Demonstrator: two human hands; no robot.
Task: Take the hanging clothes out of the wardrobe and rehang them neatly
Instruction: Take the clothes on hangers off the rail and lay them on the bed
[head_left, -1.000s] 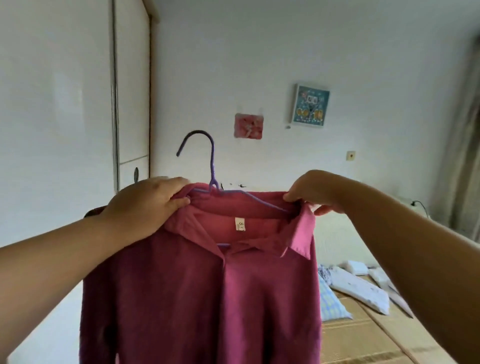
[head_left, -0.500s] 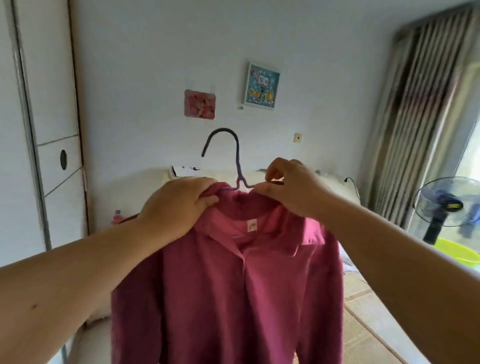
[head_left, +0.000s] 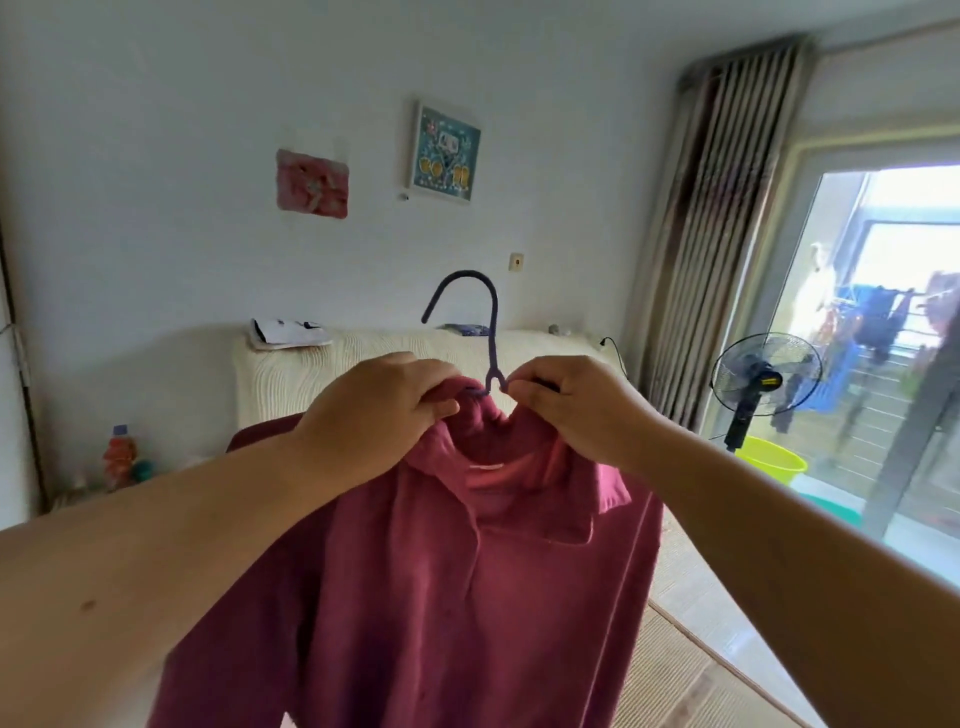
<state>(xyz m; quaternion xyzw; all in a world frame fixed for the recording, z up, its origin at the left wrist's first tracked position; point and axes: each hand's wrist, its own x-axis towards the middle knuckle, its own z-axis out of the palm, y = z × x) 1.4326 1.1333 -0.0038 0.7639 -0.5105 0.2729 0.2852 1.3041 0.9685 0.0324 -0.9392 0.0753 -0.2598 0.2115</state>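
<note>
Head view, squaring a shirt on its hanger. To do this well I would level both shoulders on the hanger arms and settle the collar before returning it. Left fingers are clamped over collar fabric beside the hanger neck; right fingers pinch the hanger arm just across it. Left hand and right hand hold the shirt in mid-air, hook upright, a bed behind.

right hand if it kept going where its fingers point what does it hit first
The right hand pinches the thin purple hanger at its neck; going on, it would likely meet the left hand first, gripping the maroon shirt.
</note>
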